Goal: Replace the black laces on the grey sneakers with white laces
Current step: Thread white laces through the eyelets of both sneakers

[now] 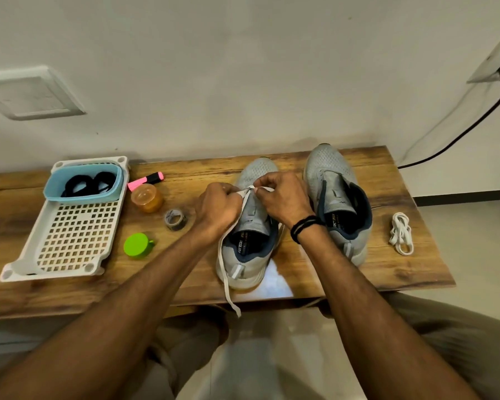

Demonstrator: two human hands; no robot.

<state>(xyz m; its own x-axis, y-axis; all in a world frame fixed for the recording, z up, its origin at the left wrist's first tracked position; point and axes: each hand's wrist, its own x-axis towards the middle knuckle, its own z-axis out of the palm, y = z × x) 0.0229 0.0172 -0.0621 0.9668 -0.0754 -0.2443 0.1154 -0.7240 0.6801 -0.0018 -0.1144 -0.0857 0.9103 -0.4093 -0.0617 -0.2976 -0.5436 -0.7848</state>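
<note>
Head view shows both hands at the front eyelets of the near sneaker (251, 264), which stands on the counter (185, 180) in front of the person. The left hand (217, 210) pinches the white lace (227, 287) just beside the toe-side eyelets, and the right hand (283, 202) pinches the same lace opposite it, fingers curled; the exact eyelet is hidden by the fingers.

The step looks like threading the first row. To do it well, the lace should lie flat, not twisted, and both tails should be evened before crossing upward, since one tail already runs long.

The sneaker points toe to the wall and heel to the person, its long axis running near to far. The free tail follows its left side and hangs over the counter edge.

A second sneaker (326, 166) stands unlaced to the right, a spare lace (401, 233) bundled beyond it. The black laces (88, 183) lie in a blue tub (55, 192)
</note>
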